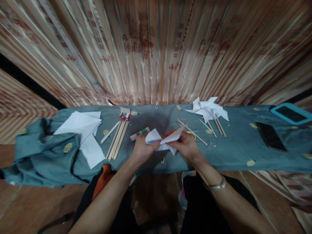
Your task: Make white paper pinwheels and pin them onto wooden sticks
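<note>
Between my hands is a white paper pinwheel (173, 136), its corners curled in toward the centre. My left hand (143, 148) pinches its left side, with the thumb at the middle. On the other side my right hand (188, 145) grips the paper near the centre, fingers partly hidden behind it. Just beyond my left hand lies a glue stick (139, 133) with a green label. Loose wooden sticks (200, 138) and a small green ring-shaped thing (192, 134), partly covered by my right hand, lie to the right.
White paper sheets (91, 152) lie at the left, near bunched cloth. Several wooden sticks (118, 143), a white pen-like stick (110, 132) and an open red box of small metal pieces (125, 114) stand closer. Finished pinwheels (209, 109), a phone (271, 136) and a blue-framed device (291, 113) are right.
</note>
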Tool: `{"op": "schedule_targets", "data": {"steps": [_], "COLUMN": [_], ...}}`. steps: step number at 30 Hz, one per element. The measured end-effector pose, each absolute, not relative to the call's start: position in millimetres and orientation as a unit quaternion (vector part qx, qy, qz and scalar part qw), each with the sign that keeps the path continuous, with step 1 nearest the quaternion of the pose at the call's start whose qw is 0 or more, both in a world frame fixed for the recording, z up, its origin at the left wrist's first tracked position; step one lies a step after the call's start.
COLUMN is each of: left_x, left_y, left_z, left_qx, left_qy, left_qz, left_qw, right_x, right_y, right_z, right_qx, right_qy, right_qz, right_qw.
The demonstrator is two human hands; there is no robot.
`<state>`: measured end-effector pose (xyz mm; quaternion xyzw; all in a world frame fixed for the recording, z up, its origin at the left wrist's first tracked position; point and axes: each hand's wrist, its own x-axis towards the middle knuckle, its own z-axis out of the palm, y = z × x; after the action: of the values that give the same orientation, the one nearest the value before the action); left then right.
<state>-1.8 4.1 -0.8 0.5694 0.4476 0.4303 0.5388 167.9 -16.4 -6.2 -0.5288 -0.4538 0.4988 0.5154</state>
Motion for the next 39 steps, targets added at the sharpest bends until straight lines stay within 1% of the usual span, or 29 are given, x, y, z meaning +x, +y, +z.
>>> {"op": "schedule_targets", "data": {"steps": [5, 18, 26, 39], "left_x": [-0.4, 4.3, 3.9, 3.1], "left_y": [3.7, 5.4, 7.5, 8.4], "left_z": [4.8, 3.8, 0.2, -0.9], "left_qx": [0.552, 0.516, 0.530, 0.543], "left_qy": [0.459, 0.468, 0.479, 0.474], "left_qz": [0.428, 0.443, 0.432, 0.430], "left_qw": [0.549, 0.565, 0.550, 0.543], "right_x": [166.0, 162.5, 162.8, 166.7], "right_y": [-17.1, -16.1, -14.6, -13.6], "right_z": [-7.7, -4.9, -5.4, -8.1], "right_qx": [-0.517, -0.499, -0.500, -0.501], "right_qy": [-0.468, -0.451, -0.451, -0.463], "right_qz": [0.489, 0.524, 0.512, 0.507], "right_qw": [0.523, 0.523, 0.534, 0.527]}}
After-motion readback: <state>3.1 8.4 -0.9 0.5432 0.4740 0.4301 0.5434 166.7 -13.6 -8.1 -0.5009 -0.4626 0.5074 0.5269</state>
